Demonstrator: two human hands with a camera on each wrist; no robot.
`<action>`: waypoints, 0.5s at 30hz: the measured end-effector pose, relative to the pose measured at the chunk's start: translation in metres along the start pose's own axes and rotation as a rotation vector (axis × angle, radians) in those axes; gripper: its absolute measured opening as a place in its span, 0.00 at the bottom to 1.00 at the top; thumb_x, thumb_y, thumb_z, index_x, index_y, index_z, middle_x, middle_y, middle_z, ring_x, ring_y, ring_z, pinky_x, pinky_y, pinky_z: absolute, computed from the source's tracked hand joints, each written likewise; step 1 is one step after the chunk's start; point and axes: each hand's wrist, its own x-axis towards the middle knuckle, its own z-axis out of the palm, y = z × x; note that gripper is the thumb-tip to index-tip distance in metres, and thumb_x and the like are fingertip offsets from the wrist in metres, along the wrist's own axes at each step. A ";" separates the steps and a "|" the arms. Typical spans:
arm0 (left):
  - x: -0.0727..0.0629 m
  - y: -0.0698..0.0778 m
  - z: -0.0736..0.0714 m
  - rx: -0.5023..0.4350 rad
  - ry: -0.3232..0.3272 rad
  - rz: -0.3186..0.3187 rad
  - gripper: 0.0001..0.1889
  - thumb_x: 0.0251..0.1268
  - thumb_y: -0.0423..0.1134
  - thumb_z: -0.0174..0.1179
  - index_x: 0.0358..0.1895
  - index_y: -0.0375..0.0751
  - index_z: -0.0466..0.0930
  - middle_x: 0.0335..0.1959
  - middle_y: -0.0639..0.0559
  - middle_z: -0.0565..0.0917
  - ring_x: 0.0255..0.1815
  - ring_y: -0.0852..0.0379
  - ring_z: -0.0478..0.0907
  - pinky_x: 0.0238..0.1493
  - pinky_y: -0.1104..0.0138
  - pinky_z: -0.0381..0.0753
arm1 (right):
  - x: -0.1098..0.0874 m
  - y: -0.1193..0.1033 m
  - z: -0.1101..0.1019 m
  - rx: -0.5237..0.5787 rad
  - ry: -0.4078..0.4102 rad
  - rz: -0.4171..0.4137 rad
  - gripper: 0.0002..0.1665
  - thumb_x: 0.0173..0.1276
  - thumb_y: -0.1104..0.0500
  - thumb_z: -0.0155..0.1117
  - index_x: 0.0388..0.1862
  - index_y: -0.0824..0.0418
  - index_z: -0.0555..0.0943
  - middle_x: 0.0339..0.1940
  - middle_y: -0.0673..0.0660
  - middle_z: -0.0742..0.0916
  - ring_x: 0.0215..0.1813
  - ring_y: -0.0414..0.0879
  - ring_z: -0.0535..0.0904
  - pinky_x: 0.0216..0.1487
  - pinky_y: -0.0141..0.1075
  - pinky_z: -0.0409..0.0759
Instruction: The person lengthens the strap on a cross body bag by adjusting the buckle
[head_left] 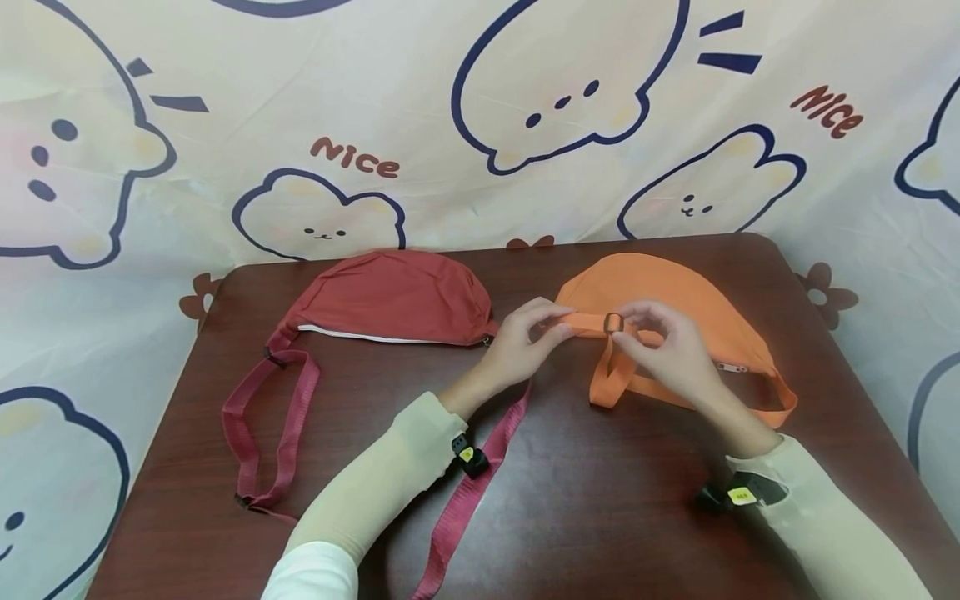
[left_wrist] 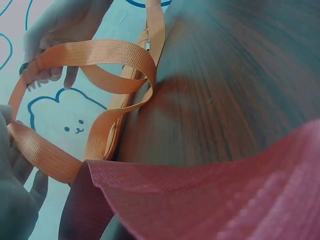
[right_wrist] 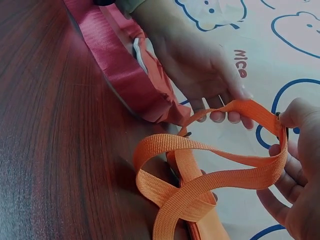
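Observation:
An orange waist bag (head_left: 660, 287) lies at the back right, its webbing strap (right_wrist: 225, 182) looped up off the table in front of it. My left hand (head_left: 525, 337) pinches the strap near the bag's left end, thumb against fingers. A dark slide buckle (head_left: 613, 323) sits on the strap, and my right hand (head_left: 671, 346) pinches it between thumb and fingers. Below the buckle a loop of strap hangs down. In the right wrist view the strap runs taut between the two hands.
To the left lies a red waist bag (head_left: 397, 296) with a white zipper edge. Its maroon strap (head_left: 273, 425) curls on the brown table (head_left: 600, 517), and another maroon strap end (head_left: 472, 492) passes under my left forearm. A cartoon-printed cloth (head_left: 427, 100) hangs behind.

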 end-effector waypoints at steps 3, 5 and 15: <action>0.001 0.000 0.001 0.022 -0.002 0.004 0.14 0.71 0.36 0.65 0.56 0.36 0.85 0.39 0.49 0.81 0.39 0.55 0.75 0.44 0.56 0.79 | 0.000 0.000 0.000 -0.014 0.006 0.012 0.18 0.68 0.60 0.72 0.55 0.63 0.82 0.47 0.54 0.84 0.49 0.43 0.79 0.53 0.25 0.75; 0.001 0.000 0.002 0.054 -0.012 0.006 0.14 0.71 0.36 0.65 0.56 0.36 0.85 0.39 0.49 0.81 0.38 0.53 0.75 0.42 0.57 0.78 | 0.000 0.000 0.000 -0.014 0.007 0.010 0.18 0.68 0.61 0.72 0.55 0.63 0.82 0.46 0.53 0.84 0.49 0.43 0.79 0.53 0.24 0.75; 0.003 0.000 0.011 0.193 -0.090 0.056 0.13 0.70 0.38 0.66 0.54 0.38 0.86 0.46 0.50 0.84 0.40 0.58 0.76 0.41 0.72 0.74 | 0.004 -0.001 0.006 0.052 0.005 -0.050 0.18 0.66 0.67 0.72 0.54 0.66 0.82 0.47 0.56 0.85 0.47 0.44 0.80 0.50 0.27 0.80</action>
